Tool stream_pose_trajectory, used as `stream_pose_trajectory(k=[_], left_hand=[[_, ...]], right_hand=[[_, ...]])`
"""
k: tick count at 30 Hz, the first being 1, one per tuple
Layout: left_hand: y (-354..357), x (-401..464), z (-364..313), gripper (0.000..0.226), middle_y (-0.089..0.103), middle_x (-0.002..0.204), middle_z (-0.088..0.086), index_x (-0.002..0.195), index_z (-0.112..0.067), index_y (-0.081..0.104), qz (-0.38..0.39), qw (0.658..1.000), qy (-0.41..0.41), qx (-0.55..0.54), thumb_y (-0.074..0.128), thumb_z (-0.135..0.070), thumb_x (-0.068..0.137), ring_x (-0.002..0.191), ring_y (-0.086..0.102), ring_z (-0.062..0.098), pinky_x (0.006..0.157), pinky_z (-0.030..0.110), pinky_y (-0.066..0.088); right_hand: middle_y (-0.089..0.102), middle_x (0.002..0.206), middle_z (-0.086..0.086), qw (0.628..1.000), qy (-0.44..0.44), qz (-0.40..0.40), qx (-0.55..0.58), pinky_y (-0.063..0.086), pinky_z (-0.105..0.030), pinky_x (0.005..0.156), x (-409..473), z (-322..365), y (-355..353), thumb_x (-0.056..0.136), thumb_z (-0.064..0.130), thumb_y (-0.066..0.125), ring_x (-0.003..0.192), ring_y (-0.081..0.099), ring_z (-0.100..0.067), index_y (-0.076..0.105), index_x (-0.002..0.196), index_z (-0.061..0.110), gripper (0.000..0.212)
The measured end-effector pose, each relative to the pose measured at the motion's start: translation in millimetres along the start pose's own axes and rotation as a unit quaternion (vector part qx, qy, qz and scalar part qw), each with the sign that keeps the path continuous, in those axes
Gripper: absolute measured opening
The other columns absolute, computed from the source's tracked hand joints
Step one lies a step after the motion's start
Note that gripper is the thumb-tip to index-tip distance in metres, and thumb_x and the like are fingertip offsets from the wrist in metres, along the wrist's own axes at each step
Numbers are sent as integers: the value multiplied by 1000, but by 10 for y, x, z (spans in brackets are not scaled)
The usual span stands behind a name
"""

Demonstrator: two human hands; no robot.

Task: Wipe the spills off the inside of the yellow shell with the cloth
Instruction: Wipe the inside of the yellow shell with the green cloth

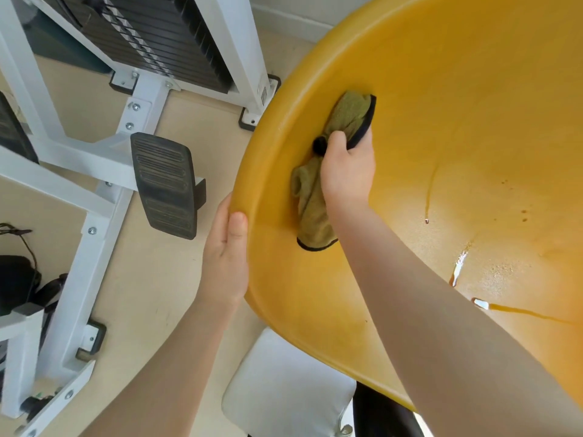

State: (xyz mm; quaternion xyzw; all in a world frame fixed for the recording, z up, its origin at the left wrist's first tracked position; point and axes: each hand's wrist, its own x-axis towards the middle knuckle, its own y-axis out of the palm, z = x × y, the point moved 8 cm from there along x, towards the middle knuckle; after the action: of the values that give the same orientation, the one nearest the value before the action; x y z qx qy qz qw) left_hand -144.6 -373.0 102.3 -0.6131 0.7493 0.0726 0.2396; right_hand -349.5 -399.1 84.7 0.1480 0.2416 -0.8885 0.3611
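Note:
The big yellow shell fills the right of the head view, its hollow side facing me. My right hand grips an olive-green cloth with a dark hem and presses it against the shell's inner left wall. My left hand grips the shell's left rim, thumb on the inside, fingers hidden behind. Brown liquid streaks and drops run down the inner surface to the right of the cloth, with a longer trail lower down.
A white-framed weight machine with a black weight stack and a black ribbed foot pedal stands on the beige floor at left. A white padded seat lies below the shell. Black gear sits at the far left.

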Motion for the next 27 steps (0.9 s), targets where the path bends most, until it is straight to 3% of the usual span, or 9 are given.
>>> stream_pose_trajectory(k=[3,6,8,11,14,16,18,21,27], left_hand=[[-10,32,-62,27,45,124,-25,119,-53,31,-34,994,86,62,29,-51,92,112,47,-11,91,10,42],[-16,29,-75,34,38,137,-18,126,-53,24,-51,986,135,87,25,-37,96,126,39,-2,103,15,35],[-8,14,-91,34,36,141,-12,126,-51,22,-57,984,138,96,23,-36,96,127,38,1,102,10,33],[7,-21,-137,34,32,137,-15,131,-42,20,-69,985,115,110,23,-35,98,119,34,-6,90,-2,29],[-19,-48,-37,44,37,142,-8,142,-32,25,-76,992,47,90,28,-39,99,120,38,5,95,18,33],[-31,-109,110,47,46,134,-5,140,-30,32,-86,995,-5,56,38,-43,95,115,46,11,96,29,39],[-26,-191,230,45,54,119,-8,134,-27,42,-107,993,-43,23,49,-42,92,108,52,13,94,32,44],[-29,-220,279,37,56,100,-16,124,-24,50,-116,992,-49,4,51,-39,91,92,56,2,77,16,45],[-45,-231,313,25,60,95,-22,112,-26,56,-121,993,-2,-3,52,-37,91,81,57,-13,65,2,45]], right_hand=[[58,110,0,1000,-9,-12,-14,51,-40,80,15,-20,39,89,21,41,83,57,-15,34,143,31,55],[56,117,1,999,-15,6,-35,47,-33,85,-111,-98,81,89,22,44,93,56,-15,30,145,30,58],[57,119,-1,996,-19,55,-61,45,-31,89,-420,-252,172,88,25,45,100,56,-19,32,145,29,58],[59,113,-5,982,-19,159,-96,51,-42,84,-1027,-558,324,80,35,40,96,58,-25,29,143,36,64],[52,123,-6,962,-21,227,-151,47,-36,89,-1443,-768,282,88,25,45,107,52,-24,18,148,37,67],[49,127,-5,954,-30,247,-167,44,-32,88,-1562,-815,238,89,21,46,111,50,-22,18,148,36,67],[46,131,-4,954,-37,239,-175,45,-32,88,-1561,-823,230,90,22,45,109,52,-23,18,148,37,65],[47,124,-5,960,-64,206,-178,49,-34,78,-1549,-797,249,88,28,42,95,56,-25,19,147,38,64],[47,115,-7,975,-64,108,-185,50,-37,71,-1122,-856,209,90,27,45,80,53,-27,24,146,38,61]])
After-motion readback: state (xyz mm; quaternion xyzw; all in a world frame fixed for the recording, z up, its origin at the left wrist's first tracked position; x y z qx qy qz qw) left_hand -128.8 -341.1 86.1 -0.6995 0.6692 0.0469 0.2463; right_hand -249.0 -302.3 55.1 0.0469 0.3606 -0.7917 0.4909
